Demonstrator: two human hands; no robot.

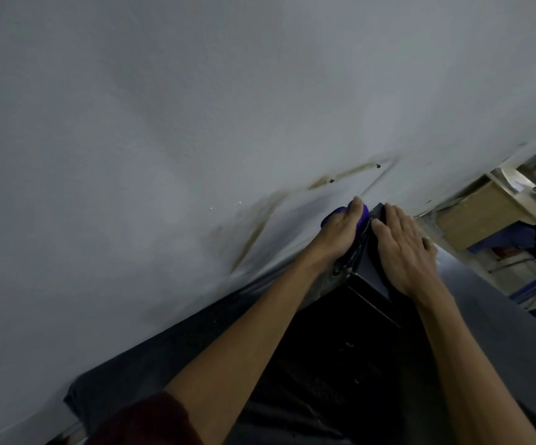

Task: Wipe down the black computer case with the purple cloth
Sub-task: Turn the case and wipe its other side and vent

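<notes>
Head view: the left grip point(340, 229), fingers laid fairly straight, pressed the purple cloth point(363, 213) onto the far end of the black computer case point(340, 348) beside the wall point(164, 139). The right grip point(401, 248) lay flat and unclenched on the case's top.

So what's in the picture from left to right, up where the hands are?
Stained wall → left hand pressing the purple cloth → right hand on the black computer case → cardboard box.

The left hand point(340, 229) presses the purple cloth point(361, 213) against the black computer case's point(369, 261) far end by the stained wall point(196, 123); the right hand point(404, 248) lies flat on top.
</notes>
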